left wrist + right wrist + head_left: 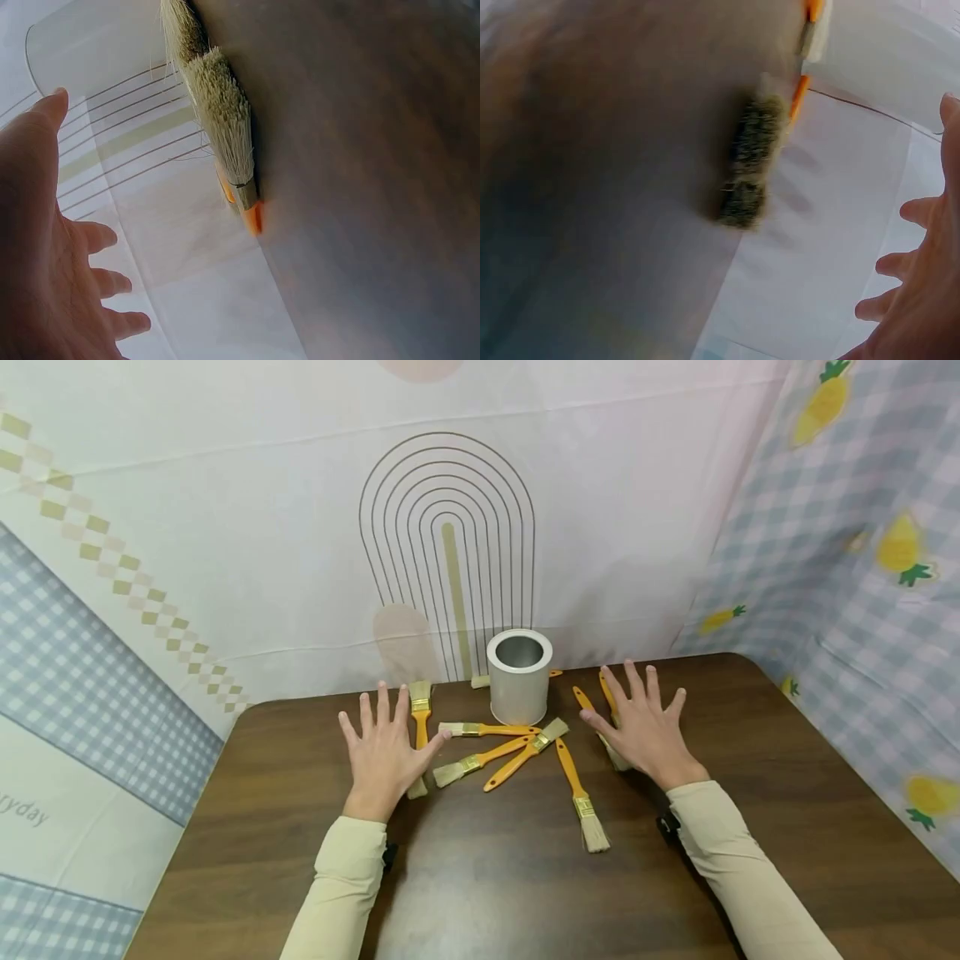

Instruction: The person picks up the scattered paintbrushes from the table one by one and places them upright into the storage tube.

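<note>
My left hand (384, 762) spreads its fingers over the left of the table and holds nothing. Close beside it lies an upright-pointing paintbrush (421, 706) with a yellow handle; bristles (225, 127) also show near the palm in the left wrist view. My right hand (649, 735), fingers likewise splayed, is over two paintbrushes and partly hides them; one has its yellow handle (582, 698) poking out by the thumb. Between the hands, several paintbrushes lie crossed and scattered, among them one paintbrush (583, 806) angled toward the front. Behind them stands an open metal can (519, 693).
The brown wooden table (480, 893) ends at a white patterned cloth (300, 568) at the back. A blue checked cloth with pineapples (862, 635) hangs on the right. Bristles of another brush (480, 681) show behind the can.
</note>
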`<state>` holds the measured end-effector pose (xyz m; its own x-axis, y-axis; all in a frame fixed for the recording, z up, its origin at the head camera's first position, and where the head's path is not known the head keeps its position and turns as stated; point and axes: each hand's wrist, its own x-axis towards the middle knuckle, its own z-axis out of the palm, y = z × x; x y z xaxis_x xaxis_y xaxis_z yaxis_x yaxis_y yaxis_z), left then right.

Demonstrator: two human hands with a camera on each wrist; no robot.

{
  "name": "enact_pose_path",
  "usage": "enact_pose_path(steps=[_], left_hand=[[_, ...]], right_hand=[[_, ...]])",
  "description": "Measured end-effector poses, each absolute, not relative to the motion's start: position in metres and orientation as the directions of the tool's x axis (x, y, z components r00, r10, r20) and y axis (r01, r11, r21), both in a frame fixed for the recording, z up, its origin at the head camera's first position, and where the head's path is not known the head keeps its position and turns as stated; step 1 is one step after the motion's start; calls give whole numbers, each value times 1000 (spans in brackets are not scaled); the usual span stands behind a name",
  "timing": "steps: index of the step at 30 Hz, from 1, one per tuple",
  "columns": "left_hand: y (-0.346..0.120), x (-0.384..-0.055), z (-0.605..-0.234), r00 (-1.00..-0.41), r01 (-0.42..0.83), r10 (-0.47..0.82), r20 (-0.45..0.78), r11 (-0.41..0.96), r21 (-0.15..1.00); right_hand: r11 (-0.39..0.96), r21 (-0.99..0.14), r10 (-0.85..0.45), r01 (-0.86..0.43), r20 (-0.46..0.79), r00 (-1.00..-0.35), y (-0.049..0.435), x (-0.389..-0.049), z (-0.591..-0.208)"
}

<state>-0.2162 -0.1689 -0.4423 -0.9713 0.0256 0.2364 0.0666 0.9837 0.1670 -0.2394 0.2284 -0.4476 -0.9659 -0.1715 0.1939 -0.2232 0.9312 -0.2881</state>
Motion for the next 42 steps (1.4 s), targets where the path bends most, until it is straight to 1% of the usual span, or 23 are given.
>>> enact_pose_path(steps=[8,15,21,25,29,34,38,42], left_hand=[[-168,-219,-443,-969,75,30,245,981,178],[-168,-214,-446,-976,67,28,218,983,172],[-167,-213,-446,-975,72,33,218,982,175],[-167,-213,-446,-979,68,29,201,980,188],[-169,-214,-447,-982,61,26,188,981,185],[-169,-214,-447,-982,72,34,188,977,199],[-172,-213,-445,-985,70,27,168,964,255],[-180,-213,-438,-992,64,21,125,935,348]], right_hand=[[919,-301,-187,-254,234,-954,221,-243,-428],[905,-293,-250,-310,225,-942,204,-251,-412],[875,-291,-324,-387,240,-915,184,-270,-395],[849,-299,-385,-435,212,-898,171,-284,-389],[823,-346,-415,-451,177,-892,159,-299,-389],[788,-451,-377,-419,183,-908,148,-311,-393],[740,-547,-337,-391,202,-920,141,-314,-397],[684,-622,-311,-381,223,-924,134,-314,-400]])
